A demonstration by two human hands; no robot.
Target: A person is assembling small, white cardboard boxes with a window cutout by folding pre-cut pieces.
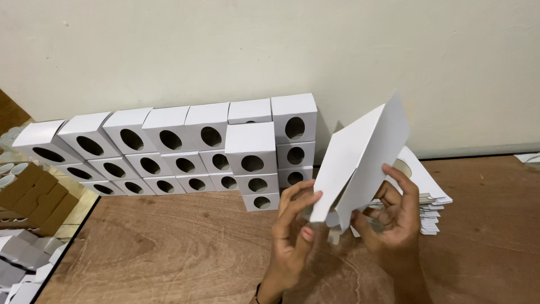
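While both hands, left hand (292,225) and right hand (394,217), pinch a half-folded white carton (360,155) upright between them, finished boxes (169,149) stand stacked beyond the grip, flat blanks (430,197) just right.

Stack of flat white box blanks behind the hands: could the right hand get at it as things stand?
Probably not at once. The right hand sits just in front of the stack of flat blanks with nothing between them, but it and the left hand both grip the half-folded white box.
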